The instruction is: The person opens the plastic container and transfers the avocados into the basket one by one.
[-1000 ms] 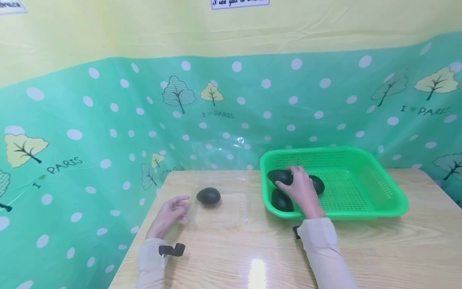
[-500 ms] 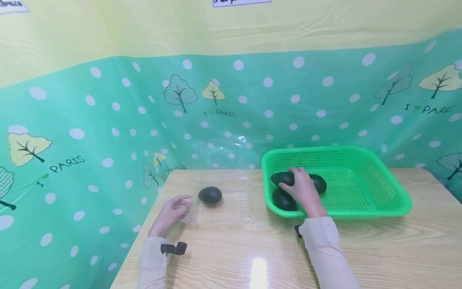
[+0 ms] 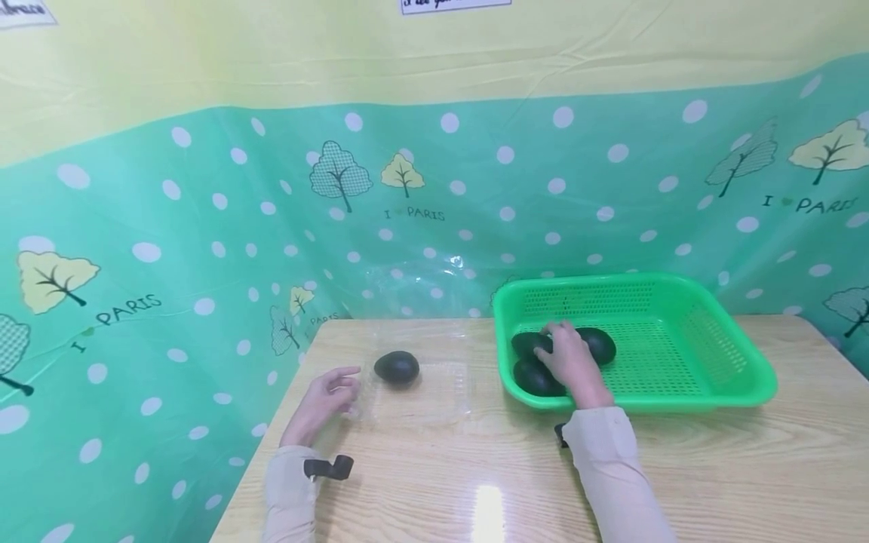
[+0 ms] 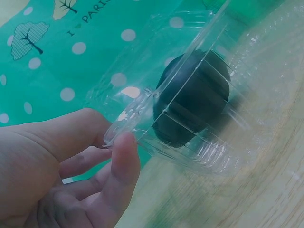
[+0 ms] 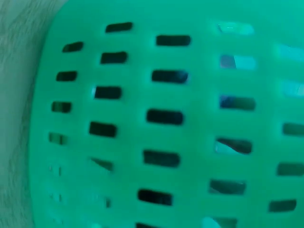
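Note:
My left hand (image 3: 322, 406) pinches the near-left edge of a clear plastic clamshell box (image 4: 209, 156) between thumb and forefinger. One dark, pear-shaped avocado (image 3: 397, 368) lies inside the box, and its lid stands raised at the back. Over at the green basket (image 3: 736, 385), my right hand (image 3: 573, 362) reaches in over the near rim. Its thumb and fingers hold a dark avocado (image 3: 529, 345) at the basket's left side. Two more lie close by: a front avocado (image 3: 536, 378) and another avocado (image 3: 599, 345) to the right. In the right wrist view, the slotted basket wall hides the hand.
Basket and box stand side by side on a light wooden table (image 3: 421, 483). Behind them hangs a green and yellow printed cloth (image 3: 475, 166), which also runs along the left side. A black wrist mount (image 3: 329, 467) sticks out from the left sleeve.
My right hand has lowered the avocado further into the basket. The front avocado has turned to lie more sideways. My left hand stays at the box edge.

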{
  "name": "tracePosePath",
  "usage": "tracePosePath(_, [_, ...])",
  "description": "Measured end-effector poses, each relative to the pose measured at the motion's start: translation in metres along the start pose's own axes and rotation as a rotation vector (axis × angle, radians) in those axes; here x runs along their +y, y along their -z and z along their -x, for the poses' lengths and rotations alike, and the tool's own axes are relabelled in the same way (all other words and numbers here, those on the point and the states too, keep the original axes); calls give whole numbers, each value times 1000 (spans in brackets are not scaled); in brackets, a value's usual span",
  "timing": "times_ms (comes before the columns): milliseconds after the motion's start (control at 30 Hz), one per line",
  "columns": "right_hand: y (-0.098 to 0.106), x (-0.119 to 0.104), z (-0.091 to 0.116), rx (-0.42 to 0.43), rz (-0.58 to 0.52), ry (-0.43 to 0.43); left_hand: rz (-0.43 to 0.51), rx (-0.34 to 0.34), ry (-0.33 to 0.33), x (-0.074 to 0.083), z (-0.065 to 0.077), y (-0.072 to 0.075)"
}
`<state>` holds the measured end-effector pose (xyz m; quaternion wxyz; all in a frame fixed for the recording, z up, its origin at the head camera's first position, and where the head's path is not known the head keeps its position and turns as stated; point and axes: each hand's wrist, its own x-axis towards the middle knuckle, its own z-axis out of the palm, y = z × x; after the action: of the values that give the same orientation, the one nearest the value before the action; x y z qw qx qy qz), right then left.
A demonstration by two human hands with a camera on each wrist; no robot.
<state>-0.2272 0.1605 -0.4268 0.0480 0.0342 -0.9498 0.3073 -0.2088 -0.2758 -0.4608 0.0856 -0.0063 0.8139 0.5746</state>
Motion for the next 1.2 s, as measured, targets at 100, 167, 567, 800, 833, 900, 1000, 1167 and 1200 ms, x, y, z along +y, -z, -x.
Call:
tracePosePath(100, [0,1,-1,-14,8,3,-2,2,-4,0,-1,0])
tracePosePath(167, [0,2,-2,-22,14,8,2,3,-5,0,-1,-1])
tracePosePath(567, [2,-3,0,19,16,12,-13,7,-9,-4,-3,1])
tracePosePath(800, [3,-15,1,74,-12,25,-3,6,2,-4,-1,0])
tracePosePath(833, [3,-17,1,86,-21,34,-1,4,2,-4,-2,1])
tracePosePath(900, [1,-21,0,107,-35,57,4,0,2,-4,-1,1])
tracePosePath(1000, [-3,-28,-2,135,-58,93,18,2,7,-2,0,0])
tracePosePath(1167, [-8,-43,-4,171,-65,161,21,1,-1,-1,0,0])
tracePosePath(1200, [-8,-46,-4,174,-67,175,20,1,0,-1,0,0])
